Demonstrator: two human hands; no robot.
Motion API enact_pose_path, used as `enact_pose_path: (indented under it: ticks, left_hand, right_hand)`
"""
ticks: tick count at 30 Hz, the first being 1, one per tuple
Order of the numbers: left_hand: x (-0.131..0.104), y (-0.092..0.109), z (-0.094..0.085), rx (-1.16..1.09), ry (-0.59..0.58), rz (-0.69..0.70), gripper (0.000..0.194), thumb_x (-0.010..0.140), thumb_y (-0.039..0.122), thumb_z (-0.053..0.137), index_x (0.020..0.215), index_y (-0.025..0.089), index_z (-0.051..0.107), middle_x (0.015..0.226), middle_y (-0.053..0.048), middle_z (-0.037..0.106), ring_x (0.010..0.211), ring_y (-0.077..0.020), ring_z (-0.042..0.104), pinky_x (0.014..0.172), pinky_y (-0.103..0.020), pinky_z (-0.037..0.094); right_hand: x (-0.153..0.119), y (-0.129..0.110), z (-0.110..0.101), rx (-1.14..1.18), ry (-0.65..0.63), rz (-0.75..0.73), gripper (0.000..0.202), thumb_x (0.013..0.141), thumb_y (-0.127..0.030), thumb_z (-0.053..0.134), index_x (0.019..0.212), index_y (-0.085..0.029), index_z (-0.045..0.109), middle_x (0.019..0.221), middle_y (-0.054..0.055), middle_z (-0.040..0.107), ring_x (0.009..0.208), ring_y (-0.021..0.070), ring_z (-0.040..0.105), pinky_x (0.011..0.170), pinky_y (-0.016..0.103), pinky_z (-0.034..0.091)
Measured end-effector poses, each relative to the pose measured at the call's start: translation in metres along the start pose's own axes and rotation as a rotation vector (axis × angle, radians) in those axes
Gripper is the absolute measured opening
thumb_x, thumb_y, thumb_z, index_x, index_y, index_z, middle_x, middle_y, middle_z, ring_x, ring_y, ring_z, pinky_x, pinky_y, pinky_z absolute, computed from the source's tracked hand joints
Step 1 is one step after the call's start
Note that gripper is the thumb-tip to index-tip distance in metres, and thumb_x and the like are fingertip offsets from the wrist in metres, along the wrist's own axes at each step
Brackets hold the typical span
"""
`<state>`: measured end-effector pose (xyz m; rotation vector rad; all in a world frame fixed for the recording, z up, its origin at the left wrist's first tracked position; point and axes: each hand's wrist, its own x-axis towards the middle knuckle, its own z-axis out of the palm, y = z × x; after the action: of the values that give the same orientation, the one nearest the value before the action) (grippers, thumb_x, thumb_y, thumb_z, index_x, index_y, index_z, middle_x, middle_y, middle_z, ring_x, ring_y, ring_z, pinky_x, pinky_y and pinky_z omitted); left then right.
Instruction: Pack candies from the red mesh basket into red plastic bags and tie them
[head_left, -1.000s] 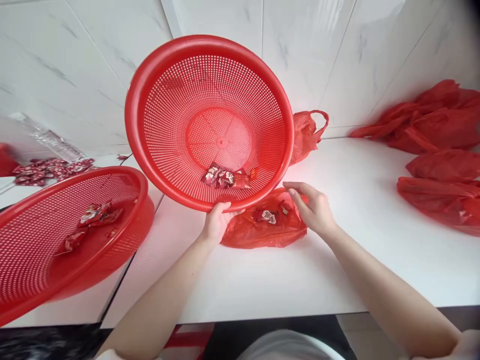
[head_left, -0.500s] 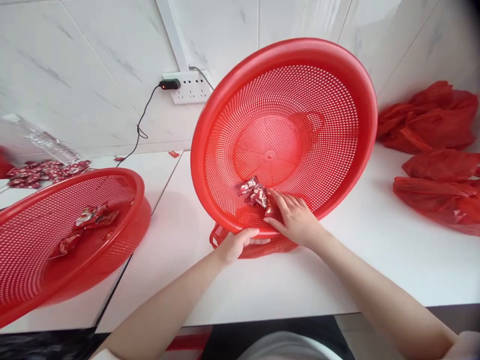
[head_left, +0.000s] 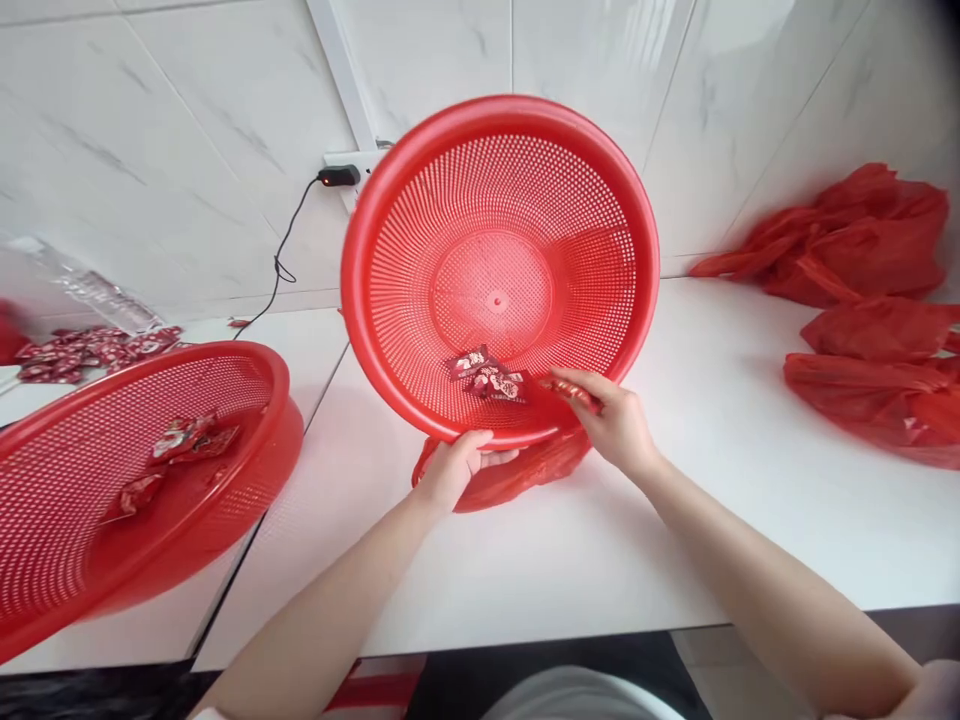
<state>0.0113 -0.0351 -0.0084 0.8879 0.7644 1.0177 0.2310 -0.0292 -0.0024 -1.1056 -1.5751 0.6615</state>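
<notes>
A red plastic basket [head_left: 495, 270] with a perforated wall is tilted so that its mouth faces me. My left hand [head_left: 456, 468] grips its near rim, thumb over the edge and fingers below. Several small dark red wrapped packets [head_left: 491, 377] lie together low in the basket. At the basket's near right rim, my right hand [head_left: 611, 412] pinches a small red wrapped packet [head_left: 577, 388]. Under the basket's near edge, a red plastic bag [head_left: 514, 480] lies on the white table [head_left: 525, 575].
To the left, a second red basket [head_left: 274, 430] leans with a few wrapped packets [head_left: 187, 437] inside. Behind it lie a heap of packets [head_left: 82, 350] and a clear plastic package [head_left: 94, 287]. Red bags [head_left: 862, 240] sit at right. A black plug [head_left: 339, 176] with a cable is at the wall.
The basket has swung left and tipped more upright toward me. My right hand has moved right to the rim and now has a packet between its fingers. My left hand shifted slightly left.
</notes>
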Motion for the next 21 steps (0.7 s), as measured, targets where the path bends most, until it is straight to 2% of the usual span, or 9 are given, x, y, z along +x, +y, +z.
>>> enact_pose_path:
  ticks: [4, 7, 11, 15, 21]
  left_hand:
    - [0.009, 0.017, -0.014, -0.01, 0.138, 0.16, 0.023, 0.072, 0.021, 0.065, 0.094, 0.013, 0.068, 0.099, -0.01, 0.072, 0.103, -0.0311, 0.065, 0.085, -0.048, 0.055]
    - [0.013, 0.03, -0.024, -0.029, 0.225, 0.268, 0.025, 0.07, 0.018, 0.065, 0.094, 0.016, 0.065, 0.101, -0.007, 0.072, 0.103, -0.0277, 0.065, 0.086, -0.045, 0.055]
    - [0.016, 0.042, -0.033, -0.035, 0.291, 0.254, 0.021, 0.068, 0.021, 0.061, 0.088, 0.014, 0.064, 0.095, -0.009, 0.072, 0.097, -0.0265, 0.067, 0.085, -0.042, 0.055]
    - [0.02, 0.046, -0.044, -0.038, 0.32, 0.219, 0.018, 0.065, 0.023, 0.058, 0.08, 0.012, 0.062, 0.088, -0.01, 0.072, 0.09, -0.0257, 0.068, 0.082, -0.041, 0.056]
    - [0.023, 0.043, -0.049, -0.056, 0.365, 0.143, 0.018, 0.064, 0.023, 0.058, 0.076, 0.011, 0.062, 0.083, -0.012, 0.072, 0.084, -0.0258, 0.069, 0.079, -0.039, 0.057]
  right_hand:
    - [0.003, -0.006, -0.001, 0.398, 0.019, 0.254, 0.035, 0.083, -0.038, 0.063, 0.114, -0.022, 0.067, 0.109, 0.004, 0.071, 0.101, 0.0249, 0.067, 0.091, 0.043, 0.056]
    - [0.002, -0.005, 0.002, 0.487, -0.019, 0.32, 0.036, 0.079, -0.038, 0.068, 0.111, -0.023, 0.069, 0.115, 0.002, 0.069, 0.106, 0.0261, 0.065, 0.093, 0.046, 0.056]
    - [-0.002, 0.0, 0.009, 0.462, -0.092, 0.38, 0.037, 0.076, -0.036, 0.07, 0.112, -0.028, 0.07, 0.117, 0.0, 0.068, 0.104, 0.0272, 0.066, 0.095, 0.052, 0.054]
    - [-0.003, 0.001, 0.014, 0.483, -0.208, 0.468, 0.035, 0.076, -0.036, 0.07, 0.11, -0.026, 0.07, 0.114, 0.001, 0.07, 0.102, 0.0268, 0.067, 0.095, 0.048, 0.055]
    - [-0.001, -0.003, 0.011, 0.433, -0.261, 0.557, 0.03, 0.073, -0.046, 0.072, 0.087, -0.019, 0.074, 0.086, 0.006, 0.076, 0.085, 0.0282, 0.071, 0.081, 0.044, 0.059]
